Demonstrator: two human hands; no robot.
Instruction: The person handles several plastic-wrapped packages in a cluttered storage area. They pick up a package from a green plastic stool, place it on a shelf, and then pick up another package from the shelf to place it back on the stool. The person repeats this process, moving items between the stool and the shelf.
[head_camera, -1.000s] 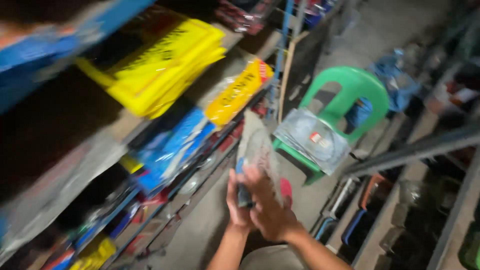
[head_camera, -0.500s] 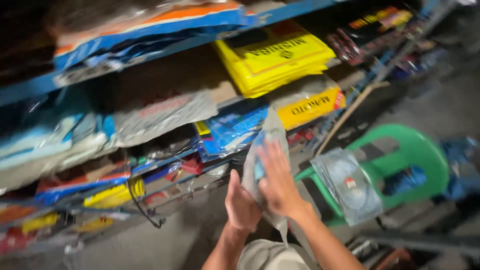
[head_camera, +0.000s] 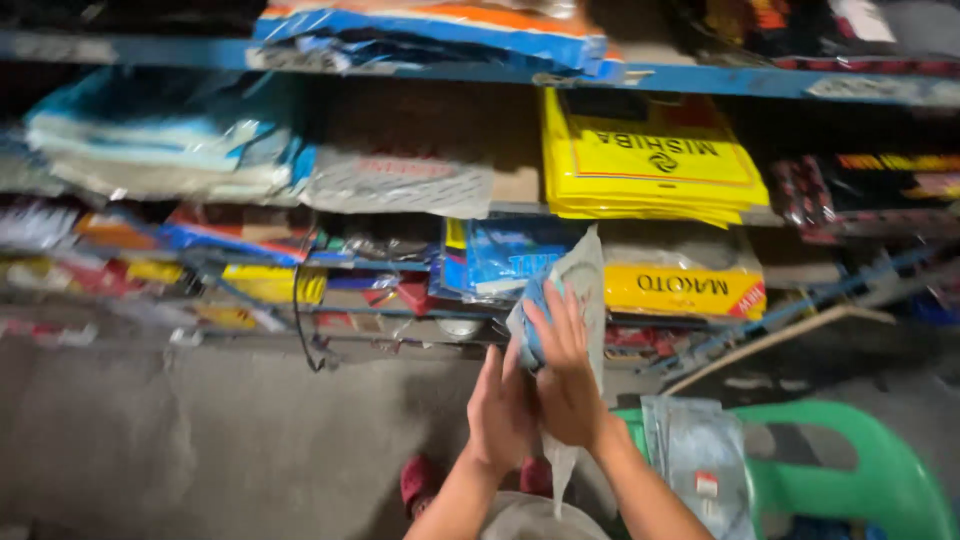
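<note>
Both my hands are raised in front of a stocked shelf unit. My right hand (head_camera: 565, 375) grips a clear plastic packet (head_camera: 580, 275) with a blue-edged item inside; the packet stands upright and its lower end hangs below my wrists. My left hand (head_camera: 500, 410) presses against the packet's left side, palm toward the right hand. The packet's middle is hidden behind my fingers.
Blue metal shelves (head_camera: 700, 80) hold flat packets: a yellow stack (head_camera: 650, 160), a yellow-and-red pack (head_camera: 685, 290), blue packs (head_camera: 505, 255). A green plastic chair (head_camera: 860, 480) at lower right carries grey plastic packets (head_camera: 700, 460). Concrete floor (head_camera: 200, 440) lies at the left. A wooden stick (head_camera: 780, 345) leans by the shelf.
The view has swung left to face the shelves squarely. The chair slid toward the lower right corner. My hands stay together on the packet, raised a little toward the shelf.
</note>
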